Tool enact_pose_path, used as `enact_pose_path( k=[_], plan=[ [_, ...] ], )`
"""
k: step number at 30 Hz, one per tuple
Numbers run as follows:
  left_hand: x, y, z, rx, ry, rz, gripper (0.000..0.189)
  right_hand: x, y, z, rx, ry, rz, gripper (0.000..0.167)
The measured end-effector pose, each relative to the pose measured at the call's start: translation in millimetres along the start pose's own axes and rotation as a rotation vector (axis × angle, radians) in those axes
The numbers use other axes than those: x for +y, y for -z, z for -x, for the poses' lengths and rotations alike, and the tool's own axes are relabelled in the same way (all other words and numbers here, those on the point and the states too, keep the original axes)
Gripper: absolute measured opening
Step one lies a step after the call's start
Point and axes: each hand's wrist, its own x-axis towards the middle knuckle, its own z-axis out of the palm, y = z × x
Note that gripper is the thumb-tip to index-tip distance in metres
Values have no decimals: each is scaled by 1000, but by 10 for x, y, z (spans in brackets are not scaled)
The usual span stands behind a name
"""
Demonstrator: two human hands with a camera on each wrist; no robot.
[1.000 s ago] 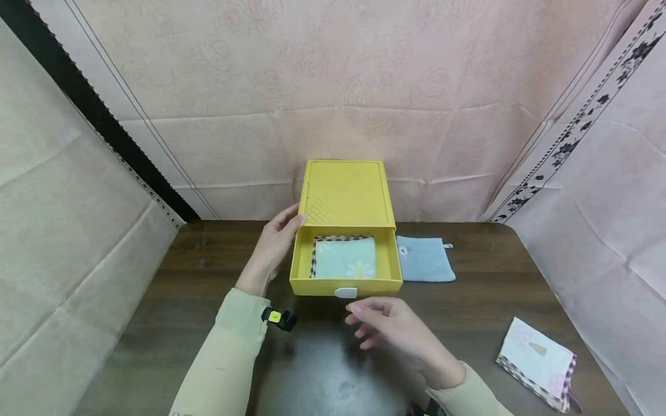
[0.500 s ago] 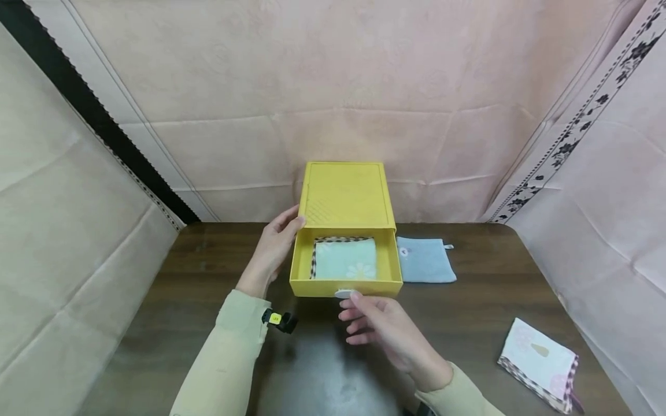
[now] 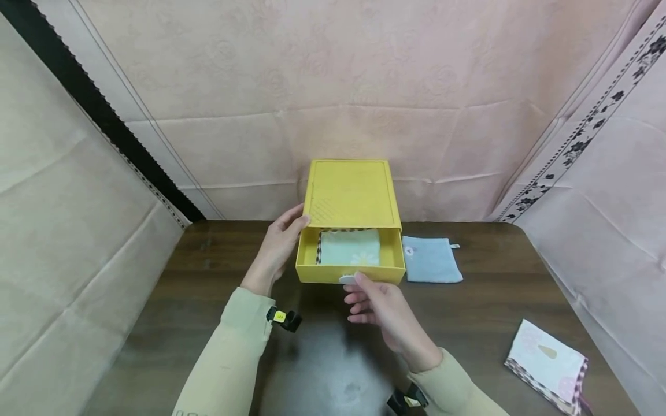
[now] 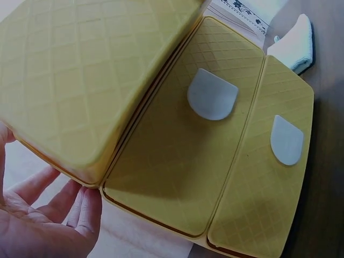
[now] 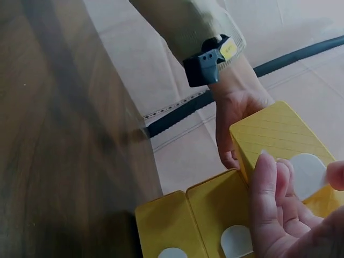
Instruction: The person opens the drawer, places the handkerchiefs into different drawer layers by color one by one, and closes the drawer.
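A yellow drawer box (image 3: 351, 193) stands at the table's back, its top drawer (image 3: 317, 274) part way out. A folded pale green cloth (image 3: 348, 249) with a checked edge and a white flower lies in that drawer. My left hand (image 3: 276, 248) steadies the box from the left, thumb at its front corner and fingers along its side. My right hand (image 3: 385, 312) is at the drawer front, thumb and fingers pinching its white pull tab (image 3: 346, 279). Two lower drawers (image 4: 166, 145) with white tabs are closed in the left wrist view.
A blue cloth (image 3: 432, 260) with a small loop lies right of the box. Nearer, at the right, is a folded white cloth (image 3: 543, 361) with a checked border. A pale curtain (image 3: 354, 75) hangs behind the wooden table (image 3: 208, 335).
The right hand reached the pull tab and moved away from me with it. The top drawer slid part way in, covering more of its inside. My left hand kept its place on the box.
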Motion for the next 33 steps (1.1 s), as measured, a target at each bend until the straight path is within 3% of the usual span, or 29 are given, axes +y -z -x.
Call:
enact_pose_path(
  k=[18,33],
  plan=[
    [4,32,-15,-35,0,3,53,-123,14,-329,47,28,7,49],
    [40,60,-29,-64,-12,11,53,-304,44,-676,111,1,68,56]
  ],
)
